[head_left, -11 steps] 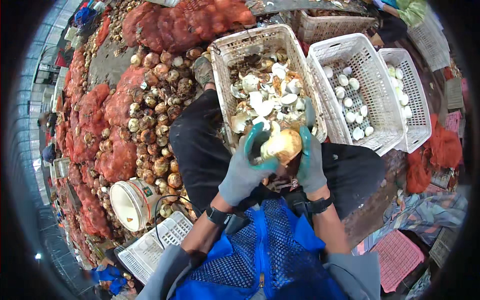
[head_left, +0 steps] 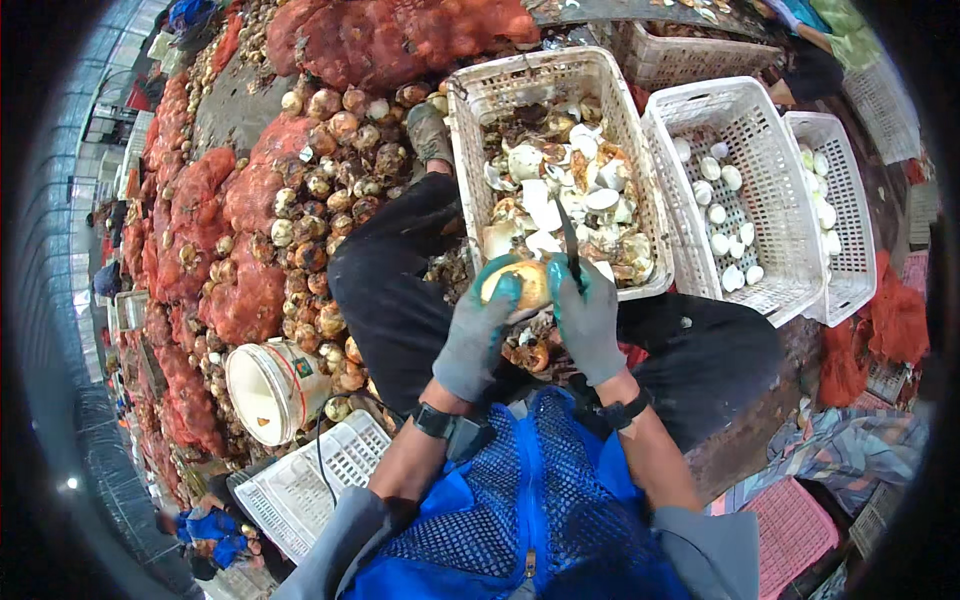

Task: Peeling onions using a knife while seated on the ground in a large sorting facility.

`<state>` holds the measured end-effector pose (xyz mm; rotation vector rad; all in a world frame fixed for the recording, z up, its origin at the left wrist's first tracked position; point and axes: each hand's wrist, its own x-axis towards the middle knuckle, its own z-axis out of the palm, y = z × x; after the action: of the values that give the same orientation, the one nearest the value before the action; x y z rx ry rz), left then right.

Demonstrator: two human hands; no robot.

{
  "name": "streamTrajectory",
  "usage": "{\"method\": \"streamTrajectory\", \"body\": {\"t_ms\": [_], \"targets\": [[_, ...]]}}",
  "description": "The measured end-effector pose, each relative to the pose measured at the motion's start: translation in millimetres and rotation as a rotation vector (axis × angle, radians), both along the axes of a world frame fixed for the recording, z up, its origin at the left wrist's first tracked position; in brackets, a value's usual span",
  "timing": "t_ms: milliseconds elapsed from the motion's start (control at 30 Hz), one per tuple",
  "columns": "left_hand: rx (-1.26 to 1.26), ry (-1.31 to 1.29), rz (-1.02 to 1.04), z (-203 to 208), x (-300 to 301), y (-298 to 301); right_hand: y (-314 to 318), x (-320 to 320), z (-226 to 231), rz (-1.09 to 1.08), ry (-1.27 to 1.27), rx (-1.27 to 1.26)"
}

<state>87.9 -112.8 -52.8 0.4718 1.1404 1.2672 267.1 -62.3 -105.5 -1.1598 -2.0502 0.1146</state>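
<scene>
My left hand point(head_left: 476, 335), in a grey glove with green fingertips, is wrapped round a yellow-brown onion point(head_left: 522, 284) in front of my body. My right hand point(head_left: 588, 328), gloved alike, touches the onion's right side and grips a knife point(head_left: 569, 232). The dark blade points up and away from me, its handle hidden in my fingers. Just beyond both hands stands a white plastic crate point(head_left: 466, 140), where onion skins, white trimmings and dirt lie.
To the right, a white crate point(head_left: 775, 180) and a narrower crate point(head_left: 850, 200) contain peeled onions. Unpeeled onions point(head_left: 330, 200) are heaped at left beside red net sacks point(head_left: 245, 290). A white bucket point(head_left: 265, 390) and an upturned crate point(head_left: 315, 480) stand near left; a pink crate point(head_left: 785, 530), near right.
Both hands have drawn closer together and the onion has turned in my left hand. The knife blade now stands upright above my right hand. The whole view has shifted slightly.
</scene>
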Motion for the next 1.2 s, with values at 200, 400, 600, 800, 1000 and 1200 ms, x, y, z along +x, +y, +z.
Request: {"method": "streamTrajectory", "body": {"t_ms": [200, 400, 600, 800, 1000, 1200], "targets": [[0.046, -0.224, 0.211, 2, -30, -2, 8, -22, 23, 0.133, 0.222, -0.52], [0.083, 0.411, 0.158, -11, -52, -6, -14, -18, 25, 0.285, -0.094, -0.195], [0.001, 0.535, 0.207, -35, -54, -12, -13, -33, -4, 0.416, -0.209, -0.223], [-0.053, 0.706, 0.163, -57, -54, -17, 0, -41, -5, 0.45, -0.212, -0.334], [-0.01, 0.675, 0.242, -60, -44, -6, 13, -45, -8, 0.502, -0.276, -0.352], [-0.089, 0.474, 0.348, -63, -42, -4, -16, 4, 7, 0.555, -0.263, -0.481]]}}
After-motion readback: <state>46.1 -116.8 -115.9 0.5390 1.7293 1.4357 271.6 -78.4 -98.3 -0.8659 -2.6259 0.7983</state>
